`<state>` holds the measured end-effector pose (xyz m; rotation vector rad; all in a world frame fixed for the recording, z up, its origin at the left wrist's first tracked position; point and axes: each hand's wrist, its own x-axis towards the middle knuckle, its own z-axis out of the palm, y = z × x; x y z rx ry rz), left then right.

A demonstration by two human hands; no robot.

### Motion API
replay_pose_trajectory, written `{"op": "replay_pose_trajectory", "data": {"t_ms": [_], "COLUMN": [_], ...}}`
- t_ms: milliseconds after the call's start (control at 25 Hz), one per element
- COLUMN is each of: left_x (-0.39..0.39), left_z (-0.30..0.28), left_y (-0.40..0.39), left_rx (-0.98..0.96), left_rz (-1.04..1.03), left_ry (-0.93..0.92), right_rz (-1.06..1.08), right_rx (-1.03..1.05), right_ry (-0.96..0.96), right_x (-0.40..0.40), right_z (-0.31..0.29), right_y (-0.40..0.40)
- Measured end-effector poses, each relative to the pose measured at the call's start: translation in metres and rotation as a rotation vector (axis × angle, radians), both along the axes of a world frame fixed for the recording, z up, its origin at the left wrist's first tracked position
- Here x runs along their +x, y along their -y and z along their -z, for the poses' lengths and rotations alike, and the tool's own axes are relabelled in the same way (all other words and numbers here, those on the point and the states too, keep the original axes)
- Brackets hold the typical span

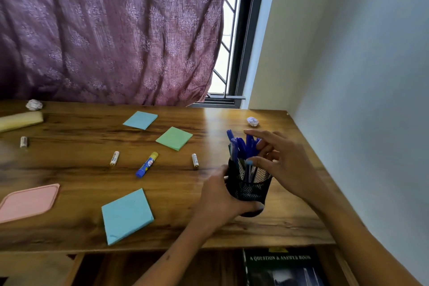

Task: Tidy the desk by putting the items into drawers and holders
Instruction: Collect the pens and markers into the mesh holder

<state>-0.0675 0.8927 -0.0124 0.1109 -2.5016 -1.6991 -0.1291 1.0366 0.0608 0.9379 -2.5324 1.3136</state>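
A black mesh pen holder (249, 189) stands near the desk's front right, with several blue pens (241, 146) sticking out of it. My left hand (218, 197) grips the holder around its lower side. My right hand (278, 160) is over the holder's mouth, fingers spread loosely among the pen tops; whether it pinches a pen is unclear. On the wooden desk (69, 174) lie a blue glue stick (146, 165), three batteries (114, 158) (195, 160) (23, 142), blue sticky note pads (127, 216) (140, 120) and a green pad (174, 138).
Crumpled paper balls (252, 121) (34, 104) sit at the back of the desk. A pink lid (27, 202) and a yellow sponge-like block (19, 121) lie at the left. A wall (359, 100) borders the right edge. A dark book (282, 267) sits below the desk.
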Motion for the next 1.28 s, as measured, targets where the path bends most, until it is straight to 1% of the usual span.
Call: {"op": "replay_pose_trajectory", "data": {"t_ms": [160,280,400,480,640,720,840,960,1120,1280], "left_x": [0.004,0.008,0.011,0.013,0.016,0.019,0.021,0.022,0.02,0.01], "left_z": [0.001,0.004,0.006,0.007,0.009,0.009,0.009,0.01,0.013,0.018], "left_y": [-0.004,-0.008,-0.013,-0.015,-0.022,-0.024,-0.025,-0.029,-0.036,-0.048], "left_rx": [0.0,-0.021,-0.031,-0.027,-0.028,-0.035,-0.047,-0.039,-0.016,-0.021], "left_rz": [0.04,0.063,0.066,0.071,0.059,0.062,0.064,0.079,0.118,0.205], "left_ry": [0.015,0.004,-0.011,-0.018,-0.035,-0.041,-0.065,-0.096,-0.117,-0.106], "right_rz": [0.115,0.153,0.168,0.182,0.127,0.058,-0.055,-0.045,0.076,0.177], "right_rx": [0.149,0.223,0.185,0.071,-0.213,-0.222,-0.16,-0.117,-0.117,-0.148], "right_ry": [-0.179,-0.171,-0.121,-0.001,0.335,0.444,0.582,0.556,0.474,0.415], "right_x": [0.006,0.013,0.023,0.029,0.036,0.04,0.048,0.056,0.062,0.062], "right_z": [0.005,0.012,0.016,0.013,0.016,0.024,0.04,0.052,0.061,0.067], "right_y": [-0.009,-0.017,-0.026,-0.031,-0.043,-0.053,-0.063,-0.064,-0.066,-0.079]}}
